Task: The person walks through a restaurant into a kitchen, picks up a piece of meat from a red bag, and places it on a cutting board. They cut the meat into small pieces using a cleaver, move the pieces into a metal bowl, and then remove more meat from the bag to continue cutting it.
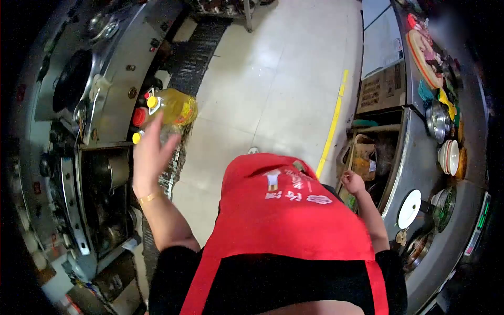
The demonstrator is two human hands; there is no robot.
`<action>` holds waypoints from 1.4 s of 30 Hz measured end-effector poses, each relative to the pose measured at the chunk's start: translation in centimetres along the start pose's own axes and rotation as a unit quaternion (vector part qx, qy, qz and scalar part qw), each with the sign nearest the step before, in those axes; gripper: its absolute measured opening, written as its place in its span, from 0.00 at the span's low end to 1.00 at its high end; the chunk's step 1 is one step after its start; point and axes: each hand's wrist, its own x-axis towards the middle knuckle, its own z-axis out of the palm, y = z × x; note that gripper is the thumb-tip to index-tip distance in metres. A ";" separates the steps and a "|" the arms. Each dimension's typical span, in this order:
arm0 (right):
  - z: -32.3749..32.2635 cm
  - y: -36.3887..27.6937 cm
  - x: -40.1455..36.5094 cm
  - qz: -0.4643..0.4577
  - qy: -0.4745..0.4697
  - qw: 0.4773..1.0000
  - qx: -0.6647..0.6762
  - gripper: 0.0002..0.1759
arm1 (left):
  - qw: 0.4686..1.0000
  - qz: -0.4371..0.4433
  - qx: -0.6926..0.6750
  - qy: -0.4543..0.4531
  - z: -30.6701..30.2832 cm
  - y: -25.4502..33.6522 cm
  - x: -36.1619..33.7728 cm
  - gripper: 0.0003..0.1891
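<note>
1. Far left of the frame: a steel cooking range (113, 79) with a dark round burner well, curved by the wide lens.
2. Just right of it, upper left: a large bottle of yellow oil (176, 106), tipped so that its yellow cap points left. It sits against the range edge beside a red-capped bottle (139, 116).
3. Below the oil bottle: the person's left hand (149, 152), raised, with a gold bracelet (149, 198) on the wrist. Its fingers (167, 140) are spread wide and laid against the bottle's near side, not wrapped around it.
4. Centre and bottom: the person's red apron (283, 226), over a pale tiled floor (273, 79).
5. Right of centre: the right hand (353, 182), low and loosely curled near a basket (363, 157) under the counter (417, 157). I cannot tell whether it holds anything.
6. Far right: stacked bowls (449, 156) on the counter.
7. Risk, as a judgement: the bottle is tilted and met only by an open palm. It could slip, drop to the floor, knock the neighbouring bottle, or spill oil where the person stands.
</note>
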 end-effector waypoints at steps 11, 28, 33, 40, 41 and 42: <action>-7.4 9.0 11.0 0.118 -0.094 0.989 0.008 0.19 | 0.995 0.071 -0.071 -0.029 8.6 18.5 32.8 0.35; -55.0 0.2 50.5 0.013 0.522 0.853 -0.001 0.19 | 0.950 0.243 -0.096 -0.169 28.2 43.9 78.3 0.34; -58.6 7.4 48.8 0.236 0.619 0.749 0.008 0.22 | 0.833 0.502 -0.040 -0.231 32.8 64.2 86.3 0.37; -63.5 14.6 50.9 0.412 0.465 0.761 0.185 0.33 | 0.651 0.662 -0.141 -0.344 45.5 84.9 83.5 0.36; -63.7 15.0 51.8 0.418 0.467 0.760 0.175 0.34 | 0.623 0.658 -0.165 -0.390 47.4 87.1 82.6 0.34; -63.8 15.6 52.5 0.420 0.463 0.762 0.166 0.35 | 0.597 0.646 -0.185 -0.439 49.3 89.0 81.9 0.32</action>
